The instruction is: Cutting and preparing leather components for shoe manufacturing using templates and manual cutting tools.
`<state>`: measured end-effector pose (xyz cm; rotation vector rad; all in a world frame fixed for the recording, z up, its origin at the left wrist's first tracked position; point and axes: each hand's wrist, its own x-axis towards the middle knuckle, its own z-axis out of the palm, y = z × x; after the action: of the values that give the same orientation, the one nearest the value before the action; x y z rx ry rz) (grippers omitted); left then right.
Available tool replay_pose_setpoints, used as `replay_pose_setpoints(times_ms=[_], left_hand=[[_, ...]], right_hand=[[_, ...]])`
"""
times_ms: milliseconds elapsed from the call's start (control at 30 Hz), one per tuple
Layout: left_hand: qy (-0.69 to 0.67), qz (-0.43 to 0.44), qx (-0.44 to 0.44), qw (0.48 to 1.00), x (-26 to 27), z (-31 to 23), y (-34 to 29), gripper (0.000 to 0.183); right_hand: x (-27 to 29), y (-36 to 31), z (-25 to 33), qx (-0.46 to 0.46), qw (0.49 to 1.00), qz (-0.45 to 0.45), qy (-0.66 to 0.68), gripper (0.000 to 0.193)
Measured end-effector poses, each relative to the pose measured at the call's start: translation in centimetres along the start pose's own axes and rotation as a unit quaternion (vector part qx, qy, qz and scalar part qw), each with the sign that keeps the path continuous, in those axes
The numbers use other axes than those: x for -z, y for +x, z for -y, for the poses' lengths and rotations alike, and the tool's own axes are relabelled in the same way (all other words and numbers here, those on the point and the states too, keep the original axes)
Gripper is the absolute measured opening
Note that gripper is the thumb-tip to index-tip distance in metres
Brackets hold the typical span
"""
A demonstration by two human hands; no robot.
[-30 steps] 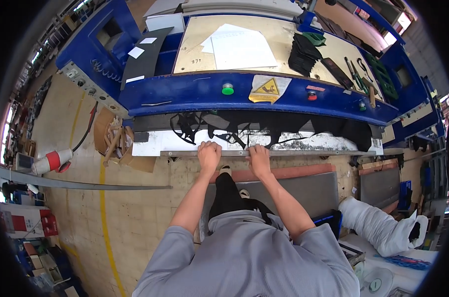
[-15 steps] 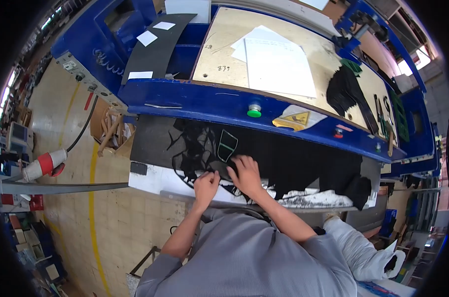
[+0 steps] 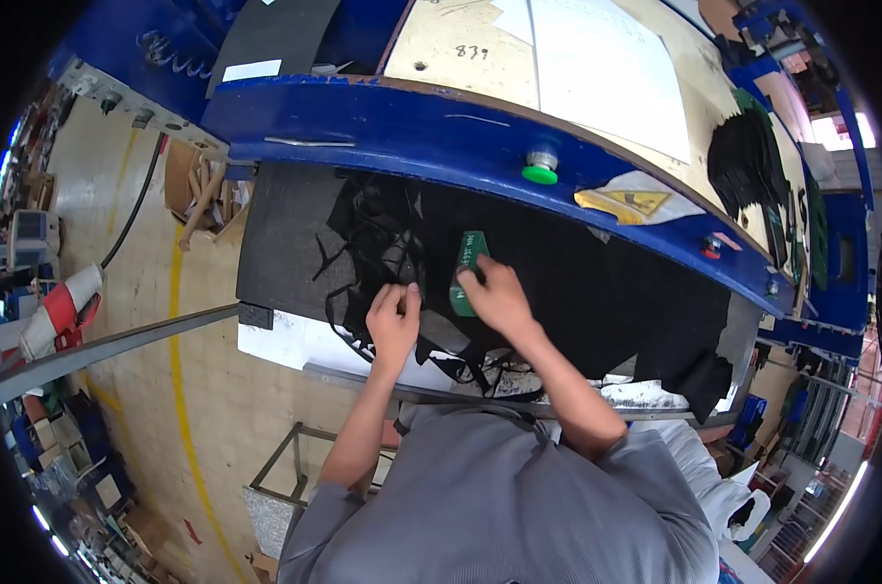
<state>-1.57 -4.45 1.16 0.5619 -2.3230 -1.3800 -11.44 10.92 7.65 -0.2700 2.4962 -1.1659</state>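
Note:
A green metal cutting die (image 3: 468, 282) is tilted so that its long side, with white handwriting, faces up on the black material (image 3: 596, 292). My right hand (image 3: 499, 297) grips its right edge between thumb and fingers. To the left, my left hand (image 3: 394, 319) has its fingers curled together over the near edge of a tangle of black offcut strips (image 3: 378, 234); what they pinch, if anything, is hidden. Beside that hand lies a dark grey patch (image 3: 443, 333).
The blue press beam (image 3: 363, 122) crosses just beyond the work surface, with a green button (image 3: 540, 167) and a red button (image 3: 711, 247). On the board above lie white sheets (image 3: 606, 78) and stacked black pieces (image 3: 747, 161). A grey rail (image 3: 120, 346) stands at left.
The cutting die has tipped from lying with its open outline up to showing its side, now in my right hand. My left hand remains near the offcuts. The head view has shifted closer.

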Motion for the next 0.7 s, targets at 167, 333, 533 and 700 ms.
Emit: replay_pose_setpoints(times_ms=[167, 333, 533, 700], left_hand=[[0.122, 0.105, -0.095, 0.982, -1.5, -1.6, 1.6, 0.034], [0.243, 0.261, -0.227, 0.906, -2.8, -2.0, 5.3, 0.056], [0.289, 0.316, -0.26, 0.865, -2.1, -2.8, 7.3, 0.039], [0.264, 0.296, -0.29, 0.871, -3.0, -2.7, 5.5, 0.027]], right_hand=[[4.9, -2.0, -2.2, 0.125, 0.967, 0.097, -0.199, 0.024], [5.6, -4.6, -6.3, 0.335, 0.851, 0.105, -0.391, 0.016], [5.1, -6.4, -6.1, 0.35, 0.879, 0.077, -0.316, 0.02], [2.6, -8.9, -7.9, 0.244, 0.934, -0.112, -0.235, 0.023]])
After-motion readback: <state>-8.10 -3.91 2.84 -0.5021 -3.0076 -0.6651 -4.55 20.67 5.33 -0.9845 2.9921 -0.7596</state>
